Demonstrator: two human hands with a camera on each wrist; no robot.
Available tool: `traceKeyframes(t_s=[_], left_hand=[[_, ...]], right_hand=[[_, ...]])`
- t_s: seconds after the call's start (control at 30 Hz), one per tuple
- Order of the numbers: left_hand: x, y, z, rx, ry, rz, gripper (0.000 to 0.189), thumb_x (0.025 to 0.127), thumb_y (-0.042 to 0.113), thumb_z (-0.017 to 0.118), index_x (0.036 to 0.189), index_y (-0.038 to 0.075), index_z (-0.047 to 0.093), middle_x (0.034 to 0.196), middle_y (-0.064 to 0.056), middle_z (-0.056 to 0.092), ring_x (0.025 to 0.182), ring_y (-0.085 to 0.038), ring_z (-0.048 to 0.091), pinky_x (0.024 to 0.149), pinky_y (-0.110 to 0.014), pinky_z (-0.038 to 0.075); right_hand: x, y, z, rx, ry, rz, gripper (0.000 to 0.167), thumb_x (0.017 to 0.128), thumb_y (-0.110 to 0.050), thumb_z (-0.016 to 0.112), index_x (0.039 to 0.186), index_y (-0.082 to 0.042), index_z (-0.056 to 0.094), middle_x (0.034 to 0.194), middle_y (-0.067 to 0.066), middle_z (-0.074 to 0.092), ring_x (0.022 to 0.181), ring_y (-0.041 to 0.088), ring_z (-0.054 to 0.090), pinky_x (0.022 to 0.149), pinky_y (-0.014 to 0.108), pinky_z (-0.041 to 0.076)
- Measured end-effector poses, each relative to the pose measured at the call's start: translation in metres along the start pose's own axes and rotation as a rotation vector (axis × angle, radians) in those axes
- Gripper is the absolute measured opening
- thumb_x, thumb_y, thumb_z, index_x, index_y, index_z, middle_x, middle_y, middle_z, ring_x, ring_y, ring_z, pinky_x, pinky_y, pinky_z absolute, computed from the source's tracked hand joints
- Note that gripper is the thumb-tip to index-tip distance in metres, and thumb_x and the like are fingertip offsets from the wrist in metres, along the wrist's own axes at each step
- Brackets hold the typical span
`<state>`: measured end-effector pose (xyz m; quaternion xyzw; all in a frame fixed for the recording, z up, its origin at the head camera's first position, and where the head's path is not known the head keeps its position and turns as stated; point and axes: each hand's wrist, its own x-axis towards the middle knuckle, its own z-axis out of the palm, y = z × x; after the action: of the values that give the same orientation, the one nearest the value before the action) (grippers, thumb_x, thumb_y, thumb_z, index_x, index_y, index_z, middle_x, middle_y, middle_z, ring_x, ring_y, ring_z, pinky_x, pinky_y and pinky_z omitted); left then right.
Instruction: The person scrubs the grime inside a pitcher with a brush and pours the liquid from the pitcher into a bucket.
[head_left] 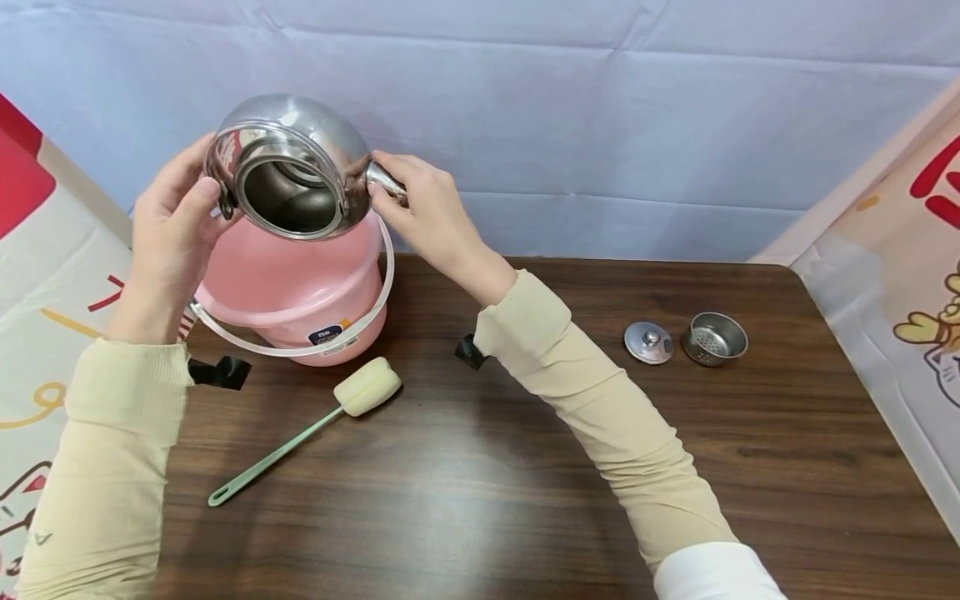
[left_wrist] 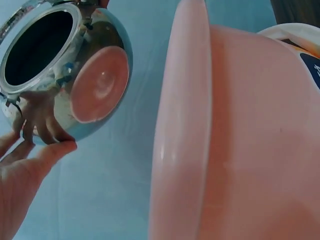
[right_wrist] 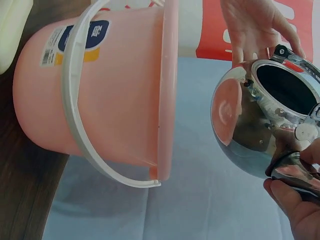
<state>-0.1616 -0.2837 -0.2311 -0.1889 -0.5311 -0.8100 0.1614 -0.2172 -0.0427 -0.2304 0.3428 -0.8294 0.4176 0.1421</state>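
Note:
A shiny steel teapot (head_left: 330,133) is held in the air over a pink bucket (head_left: 300,312), tilted so its lidless round mouth faces the head camera. My left hand (head_left: 176,221) grips its left side by the handle hinge, thumb in front. The right hand (head_left: 427,204) pinches the short spout (head_left: 387,183) between thumb and fingers. In the left wrist view, the left fingers (left_wrist: 55,150) touch the teapot's rounded wall, which mirrors the bucket. The right wrist view has both hands on the teapot (right_wrist: 245,135), beyond the bucket's rim. The teapot's underside is hidden from the head view.
A sponge brush (head_left: 367,387) with a green handle lies on the dark wooden table (head_left: 465,500) in front of the bucket. To the right are a small steel lid (head_left: 648,343) and a perforated strainer cup (head_left: 715,339). A pale blue cloth (head_left: 600,150) hangs behind the table.

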Motion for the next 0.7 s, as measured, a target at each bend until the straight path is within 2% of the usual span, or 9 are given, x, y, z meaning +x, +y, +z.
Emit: traceKeyframes(t_s=[0.03, 0.17, 0.3, 0.43, 0.57, 0.7], left_hand=[[0.000, 0.000, -0.001, 0.007, -0.010, 0.010, 0.047, 0.083, 0.004, 0.063, 0.127, -0.006, 0.048, 0.121, -0.018, 0.052, 0.097, -0.021, 0.054, 0.080, -0.030, 0.050], [-0.002, 0.001, -0.007, -0.042, -0.043, -0.023, 0.047, 0.084, 0.000, 0.061, 0.128, -0.006, 0.046, 0.122, -0.019, 0.051, 0.100, -0.023, 0.053, 0.082, -0.031, 0.050], [-0.003, 0.003, -0.014, -0.113, -0.069, -0.084, 0.050, 0.084, -0.005, 0.058, 0.131, -0.005, 0.042, 0.129, -0.020, 0.046, 0.108, -0.025, 0.051, 0.083, -0.033, 0.049], [-0.007, 0.006, -0.018, -0.118, -0.068, -0.126, 0.057, 0.082, -0.007, 0.060, 0.135, -0.002, 0.039, 0.133, -0.018, 0.044, 0.112, -0.025, 0.050, 0.084, -0.030, 0.049], [-0.007, 0.008, -0.021, -0.097, -0.095, -0.142, 0.068, 0.075, -0.009, 0.065, 0.136, -0.002, 0.036, 0.133, -0.016, 0.047, 0.115, -0.025, 0.050, 0.089, -0.031, 0.044], [-0.008, 0.008, -0.023, -0.099, -0.123, -0.123, 0.073, 0.071, -0.016, 0.065, 0.136, -0.005, 0.034, 0.132, -0.017, 0.047, 0.114, -0.027, 0.052, 0.091, -0.031, 0.042]], right_hand=[[0.000, 0.000, 0.001, 0.009, 0.008, -0.010, 0.040, 0.091, -0.014, 0.049, 0.128, 0.000, 0.050, 0.125, 0.011, 0.054, 0.106, 0.012, 0.054, 0.081, 0.012, 0.041], [-0.002, 0.002, 0.005, 0.039, 0.025, -0.044, 0.040, 0.091, -0.013, 0.050, 0.128, 0.001, 0.049, 0.125, 0.011, 0.054, 0.108, 0.013, 0.053, 0.084, 0.013, 0.040], [-0.005, 0.003, 0.007, 0.054, 0.024, -0.064, 0.040, 0.092, -0.013, 0.051, 0.129, 0.001, 0.048, 0.126, 0.012, 0.053, 0.112, 0.014, 0.051, 0.087, 0.012, 0.038], [-0.006, 0.004, 0.008, 0.056, 0.019, -0.091, 0.041, 0.092, -0.013, 0.050, 0.130, 0.001, 0.047, 0.128, 0.012, 0.051, 0.116, 0.013, 0.048, 0.090, 0.012, 0.036], [-0.007, 0.007, 0.009, 0.065, 0.045, -0.162, 0.039, 0.092, -0.011, 0.050, 0.129, 0.002, 0.048, 0.127, 0.013, 0.052, 0.117, 0.015, 0.048, 0.091, 0.013, 0.036], [-0.009, 0.011, 0.012, 0.065, 0.085, -0.239, 0.039, 0.091, -0.009, 0.052, 0.127, 0.004, 0.049, 0.125, 0.015, 0.052, 0.116, 0.017, 0.049, 0.090, 0.013, 0.037]])
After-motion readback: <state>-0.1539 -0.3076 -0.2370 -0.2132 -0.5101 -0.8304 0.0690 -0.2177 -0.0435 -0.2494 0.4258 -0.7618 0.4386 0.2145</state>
